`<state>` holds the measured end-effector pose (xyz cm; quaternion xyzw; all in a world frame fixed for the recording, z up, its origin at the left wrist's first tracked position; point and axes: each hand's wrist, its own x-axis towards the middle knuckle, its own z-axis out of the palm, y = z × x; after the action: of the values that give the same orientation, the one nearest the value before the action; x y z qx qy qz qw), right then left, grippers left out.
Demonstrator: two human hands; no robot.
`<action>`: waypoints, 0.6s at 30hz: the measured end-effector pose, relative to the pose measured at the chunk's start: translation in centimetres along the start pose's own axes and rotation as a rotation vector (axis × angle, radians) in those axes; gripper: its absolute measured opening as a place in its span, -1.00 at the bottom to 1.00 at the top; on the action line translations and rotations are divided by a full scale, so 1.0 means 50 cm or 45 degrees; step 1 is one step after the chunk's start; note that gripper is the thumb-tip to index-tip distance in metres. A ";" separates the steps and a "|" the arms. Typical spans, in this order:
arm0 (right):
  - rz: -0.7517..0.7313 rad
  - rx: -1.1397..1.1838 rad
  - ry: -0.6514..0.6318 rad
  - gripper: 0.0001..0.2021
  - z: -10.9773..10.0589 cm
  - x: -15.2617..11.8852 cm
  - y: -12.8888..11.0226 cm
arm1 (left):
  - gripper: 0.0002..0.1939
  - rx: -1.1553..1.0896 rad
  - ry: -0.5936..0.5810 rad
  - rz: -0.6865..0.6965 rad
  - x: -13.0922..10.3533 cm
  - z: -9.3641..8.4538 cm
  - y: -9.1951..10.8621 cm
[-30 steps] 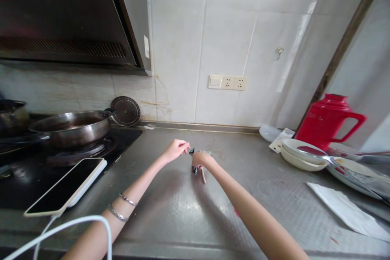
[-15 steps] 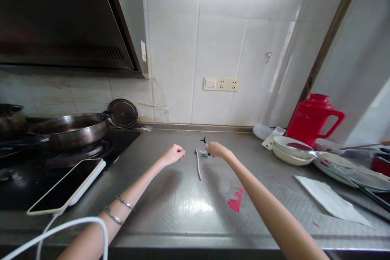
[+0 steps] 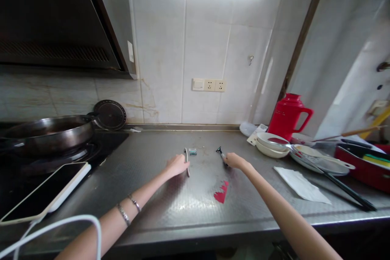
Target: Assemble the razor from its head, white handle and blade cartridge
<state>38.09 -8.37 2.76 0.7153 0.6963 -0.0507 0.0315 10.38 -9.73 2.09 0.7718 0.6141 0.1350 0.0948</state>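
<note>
My left hand (image 3: 177, 165) is closed on a thin pale curved stick (image 3: 187, 162) in the middle of the metal counter. To the right, my right hand (image 3: 233, 160) grips a dark-headed razor (image 3: 222, 155) by its handle, with the head pointing up and left. A small clear and green piece (image 3: 192, 151) lies just right of the stick's upper end. Nearer the front edge, a jagged red patch (image 3: 221, 192) lies on the counter, touched by neither hand.
A phone (image 3: 45, 191) with a white cable and a steel pan (image 3: 50, 132) are at the left. Bowls (image 3: 271, 146), a red thermos (image 3: 288, 118), a white napkin (image 3: 301, 185), a strainer and a red pot (image 3: 362, 166) stand or lie at the right.
My right hand has carried the razor rightward, away from the small piece. My left hand has moved to the stick and taken hold of it. The view has turned to the right.
</note>
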 end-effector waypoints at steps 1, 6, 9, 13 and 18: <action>0.002 0.005 -0.020 -0.67 0.002 0.001 0.002 | -0.67 0.031 -0.007 -0.012 0.000 0.001 0.006; 0.020 0.021 -0.057 -0.65 0.003 -0.002 0.010 | -0.70 0.128 -0.045 -0.060 0.000 0.006 0.030; 0.022 0.030 -0.027 -0.62 -0.006 -0.007 0.013 | -0.71 0.150 -0.057 -0.077 0.000 0.008 0.037; 0.015 0.042 0.022 -0.64 -0.023 -0.016 0.010 | -0.72 0.149 -0.056 -0.088 -0.001 0.008 0.038; -0.097 0.132 0.098 -0.69 -0.047 -0.028 -0.033 | -0.72 0.120 0.048 -0.062 -0.005 0.007 0.047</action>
<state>36.49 -9.46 5.29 0.6903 0.7202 -0.0602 -0.0345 12.60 -10.51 2.49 0.7576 0.6399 0.1183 0.0500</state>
